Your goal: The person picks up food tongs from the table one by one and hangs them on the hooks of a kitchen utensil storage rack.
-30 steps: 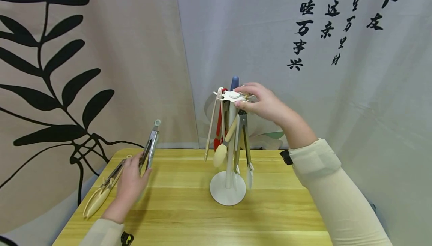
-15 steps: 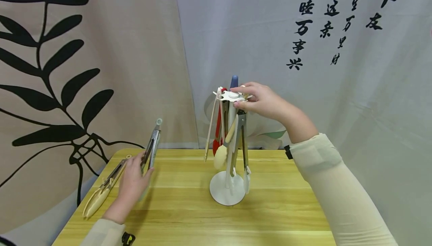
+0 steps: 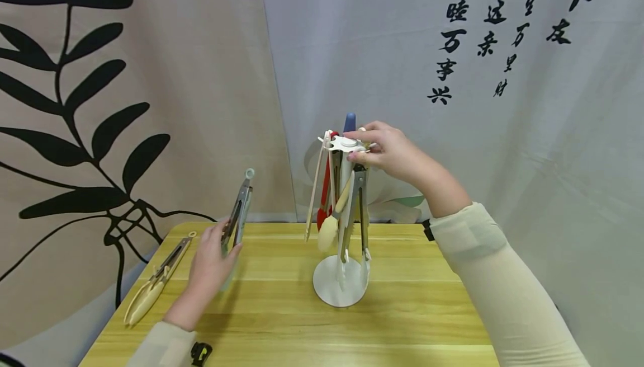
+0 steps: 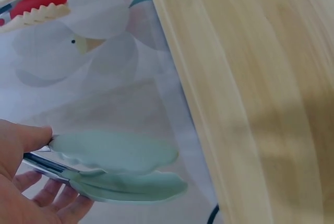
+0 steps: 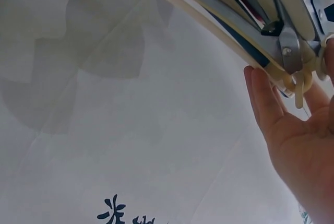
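My left hand (image 3: 213, 260) grips metal tongs (image 3: 242, 202) near the left of the table, their ringed end pointing up. In the left wrist view the tongs' mint-green scalloped heads (image 4: 115, 151) stand slightly apart, thumb on one arm and fingers under the other. A white utensil stand (image 3: 327, 287) with a round base rises at mid-table. My right hand (image 3: 394, 151) holds the stand's hooked top from the right, index finger over it and thumb at the front. Several utensils hang there, including a cream-headed brush-like utensil (image 3: 328, 233), a red one (image 3: 323, 216) and metal-armed tongs (image 3: 358, 199).
Cream-headed tongs (image 3: 151, 294) lie along the left edge of the wooden table (image 3: 282, 322). Behind the table hangs a printed cloth (image 3: 352, 48) with a black leaf pattern and dark characters.
My left hand has carried the mint-headed tongs right and slightly up, away from the cream tongs. The stand's hanging utensils on the right have shifted a little left; my right hand stays at its top.
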Tool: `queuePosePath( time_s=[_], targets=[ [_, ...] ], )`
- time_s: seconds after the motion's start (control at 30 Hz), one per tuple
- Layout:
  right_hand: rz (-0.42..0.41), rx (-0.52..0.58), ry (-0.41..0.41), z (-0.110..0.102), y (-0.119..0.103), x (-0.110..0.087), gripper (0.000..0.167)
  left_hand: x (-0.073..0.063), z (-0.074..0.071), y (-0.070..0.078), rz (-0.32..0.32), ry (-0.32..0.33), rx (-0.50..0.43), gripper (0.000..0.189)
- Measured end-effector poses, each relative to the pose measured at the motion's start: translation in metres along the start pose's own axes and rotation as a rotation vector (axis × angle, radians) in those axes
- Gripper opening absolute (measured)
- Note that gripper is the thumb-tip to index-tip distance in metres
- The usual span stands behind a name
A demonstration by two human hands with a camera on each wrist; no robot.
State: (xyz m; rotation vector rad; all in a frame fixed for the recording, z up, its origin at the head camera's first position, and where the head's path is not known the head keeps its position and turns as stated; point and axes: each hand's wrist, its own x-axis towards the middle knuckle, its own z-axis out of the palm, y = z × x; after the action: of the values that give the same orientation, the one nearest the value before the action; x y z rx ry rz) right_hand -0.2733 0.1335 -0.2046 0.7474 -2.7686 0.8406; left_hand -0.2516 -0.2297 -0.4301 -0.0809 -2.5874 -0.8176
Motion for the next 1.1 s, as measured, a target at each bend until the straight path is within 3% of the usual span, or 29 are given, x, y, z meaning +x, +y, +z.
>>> queuePosePath(
  time_s=[0.6,1.1],
  targets=[
    [0.09,-0.031,0.08,0.01,-0.011,-0.002,0.052,0.007,0.006,0.024,0.056,0.024,-0.099,0.067],
    [0.153,-0.115,0.136,0.015,-0.02,-0.004,0.054,0.01,0.003,0.046,0.124,0.04,-0.181,0.069]
  ],
)
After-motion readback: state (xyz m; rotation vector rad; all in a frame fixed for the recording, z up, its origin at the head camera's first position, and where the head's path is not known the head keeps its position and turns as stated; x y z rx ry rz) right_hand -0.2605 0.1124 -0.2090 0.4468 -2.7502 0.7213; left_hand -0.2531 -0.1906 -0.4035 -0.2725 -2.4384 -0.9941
